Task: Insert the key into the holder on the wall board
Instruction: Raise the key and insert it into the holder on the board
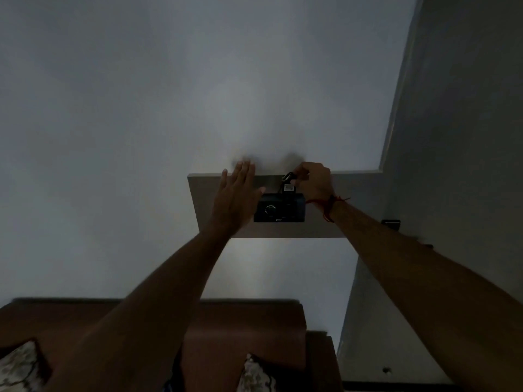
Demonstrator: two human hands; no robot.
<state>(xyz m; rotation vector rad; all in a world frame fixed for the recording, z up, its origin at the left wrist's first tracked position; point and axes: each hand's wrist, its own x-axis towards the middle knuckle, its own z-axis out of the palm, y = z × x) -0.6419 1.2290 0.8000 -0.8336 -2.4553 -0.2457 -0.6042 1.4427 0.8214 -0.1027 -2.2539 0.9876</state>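
A pale wall board (319,224) hangs on the grey wall, with a dark box-shaped holder (280,208) fixed to its middle. My right hand (312,181) pinches a dark key fob (288,179) just above the holder's top edge; a small tag hangs from it against the holder. My left hand (236,193) lies flat and open on the board at the holder's left side, fingers spread upward. A red thread is tied round my right wrist. The key's tip is hidden in the dim light.
A brown wooden headboard (243,321) runs along the bottom, with patterned cushions (19,366) at its lower left and centre. A grey side wall (452,137) closes the right, carrying a small dark fitting (391,222).
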